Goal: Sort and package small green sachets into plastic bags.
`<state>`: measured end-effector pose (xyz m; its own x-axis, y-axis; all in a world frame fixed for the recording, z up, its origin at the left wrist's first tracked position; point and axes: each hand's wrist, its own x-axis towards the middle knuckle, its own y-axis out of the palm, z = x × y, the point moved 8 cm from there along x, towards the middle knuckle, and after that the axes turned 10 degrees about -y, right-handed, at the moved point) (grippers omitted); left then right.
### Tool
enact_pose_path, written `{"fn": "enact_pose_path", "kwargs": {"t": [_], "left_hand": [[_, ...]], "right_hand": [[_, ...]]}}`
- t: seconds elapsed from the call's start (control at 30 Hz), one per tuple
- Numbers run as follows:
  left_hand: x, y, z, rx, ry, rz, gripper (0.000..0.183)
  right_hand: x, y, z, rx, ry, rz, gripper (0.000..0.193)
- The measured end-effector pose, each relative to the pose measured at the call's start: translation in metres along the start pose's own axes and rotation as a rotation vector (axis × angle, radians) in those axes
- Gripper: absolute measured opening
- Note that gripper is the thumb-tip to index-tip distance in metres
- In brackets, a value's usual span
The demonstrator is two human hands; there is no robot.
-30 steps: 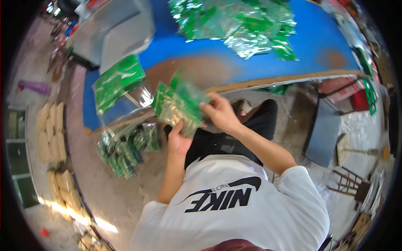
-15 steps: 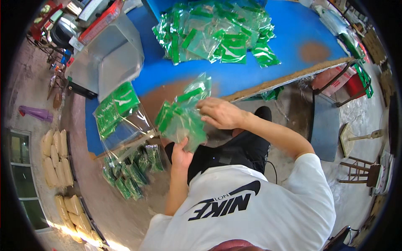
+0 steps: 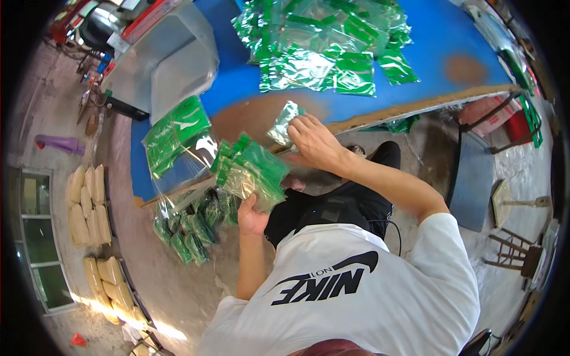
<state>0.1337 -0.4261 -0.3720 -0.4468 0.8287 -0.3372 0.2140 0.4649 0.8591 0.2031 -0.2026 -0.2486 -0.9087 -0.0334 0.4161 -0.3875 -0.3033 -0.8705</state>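
Evidently, the left hand (image 3: 253, 218) grips a fanned stack of green packets (image 3: 252, 169) near its lower edge, thumb on top, presumably so the green ends splay free beyond the fingertips. Right hand (image 3: 314, 142): fingers closed on a shiny packet (image 3: 281, 123) poking out past them, apart from the stack. Beyond the right fingers, a heap of packets (image 3: 347, 38) covers part of the blue table (image 3: 445, 41), probably for easy reach; a clear bag (image 3: 181, 133) lies left of the left fingers.
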Motion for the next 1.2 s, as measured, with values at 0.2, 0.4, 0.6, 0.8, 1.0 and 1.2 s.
{"fn": "enact_pose_path", "kwargs": {"t": [0.2, 0.4, 0.6, 0.8, 1.0, 1.2], "left_hand": [[0.0, 0.027, -0.006, 0.255, -0.086, -0.163, 0.05], [0.03, 0.06, 0.017, 0.171, -0.288, -0.05, 0.062], [0.038, 0.086, 0.022, 0.511, -0.22, 0.047, 0.058], [0.033, 0.047, 0.031, 0.189, -0.188, -0.03, 0.059], [0.042, 0.031, 0.036, -0.112, -0.11, 0.036, 0.054], [0.04, 0.026, 0.031, 0.012, -0.11, -0.012, 0.053]], "right_hand": [[-0.004, -0.078, -0.047, 0.001, 0.207, -0.581, 0.025], [0.005, -0.066, 0.019, 0.645, -0.12, -0.201, 0.04], [-0.021, -0.029, 0.02, 0.366, -0.153, 0.054, 0.039], [0.014, -0.048, -0.096, -0.315, 0.107, -0.239, 0.044], [-0.002, 0.008, -0.006, 0.067, -0.141, 0.162, 0.041], [0.03, -0.027, -0.05, -0.256, -0.086, -0.204, 0.041]]}}
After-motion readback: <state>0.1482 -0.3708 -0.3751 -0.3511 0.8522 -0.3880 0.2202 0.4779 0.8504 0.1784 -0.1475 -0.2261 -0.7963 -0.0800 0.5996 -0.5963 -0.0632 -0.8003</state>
